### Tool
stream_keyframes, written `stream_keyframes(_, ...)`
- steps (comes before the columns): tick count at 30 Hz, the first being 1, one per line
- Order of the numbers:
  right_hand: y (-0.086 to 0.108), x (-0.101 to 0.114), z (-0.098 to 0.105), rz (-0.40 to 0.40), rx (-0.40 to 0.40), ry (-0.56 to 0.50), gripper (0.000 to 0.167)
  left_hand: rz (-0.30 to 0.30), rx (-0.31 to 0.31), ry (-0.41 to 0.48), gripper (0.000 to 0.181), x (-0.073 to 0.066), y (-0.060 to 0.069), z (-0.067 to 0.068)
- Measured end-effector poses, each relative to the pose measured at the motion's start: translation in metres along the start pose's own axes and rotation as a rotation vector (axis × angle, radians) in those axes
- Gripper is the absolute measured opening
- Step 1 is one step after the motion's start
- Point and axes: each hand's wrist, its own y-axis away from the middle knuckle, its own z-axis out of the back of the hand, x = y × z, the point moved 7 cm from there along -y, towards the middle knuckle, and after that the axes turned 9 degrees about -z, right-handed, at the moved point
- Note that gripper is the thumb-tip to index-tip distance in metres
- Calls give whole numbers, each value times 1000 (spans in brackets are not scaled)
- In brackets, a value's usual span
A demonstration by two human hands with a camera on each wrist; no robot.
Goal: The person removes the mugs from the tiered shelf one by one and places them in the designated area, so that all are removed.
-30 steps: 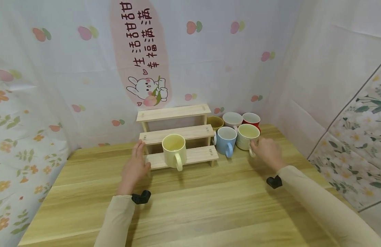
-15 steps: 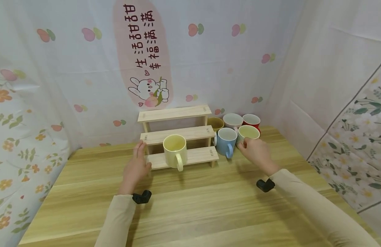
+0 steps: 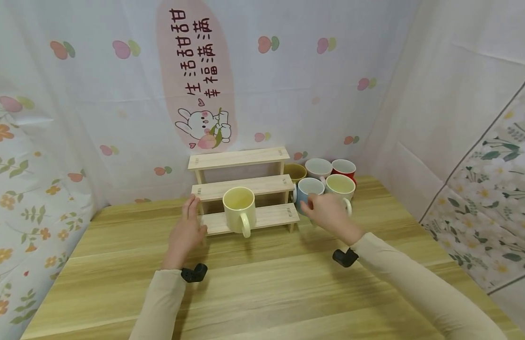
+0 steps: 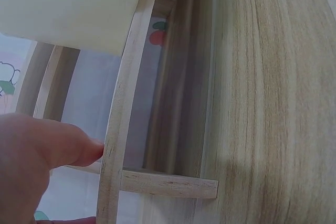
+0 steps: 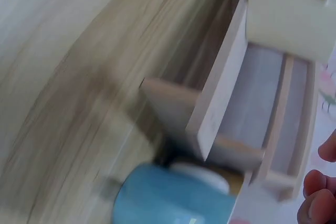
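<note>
A three-tier wooden rack (image 3: 275, 212) stands on the table, a pale yellow mug (image 3: 234, 217) upright on its lowest shelf, handle toward me. My left hand (image 3: 184, 236) touches the rack's left end with fairly straight fingers; in the left wrist view its thumb (image 4: 79, 145) meets a shelf edge. My right hand (image 3: 332, 215) is in front of a blue mug (image 3: 302, 196), hiding its handle. In the right wrist view the fingers (image 5: 317, 182) are loosely bent with nothing between them, apart from the blue mug (image 5: 163, 198). A pale green mug (image 3: 340, 191) stands just right of it.
Behind the blue and green mugs are a mustard mug (image 3: 297, 177), a pinkish-white mug (image 3: 315, 174) and a red mug (image 3: 347, 175), all close together. The wood-grain table (image 3: 245, 293) ends at a printed cloth wall (image 3: 313, 113) behind and at both sides.
My right hand has come away from the pale green mug's handle and moved left to the blue mug. The left hand and the rack stay in place.
</note>
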Motion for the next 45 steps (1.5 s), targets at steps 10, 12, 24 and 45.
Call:
stream_keyframes(10,-1,47,-11,93,-32,-109,39,7,6,-7,79,0,1,-1)
stream_keyframes(12,-1,57,-12,119,-35,-110,39,4,5,-4,79,1,1,0)
stream_keyframes(24,0,118,-25,213,-37,-109,45,4,-3,-10,78,5,2,0)
stream_keyframes(45,-4,126,-37,183,58,-78,26,6,-1,4,78,2,1,-2)
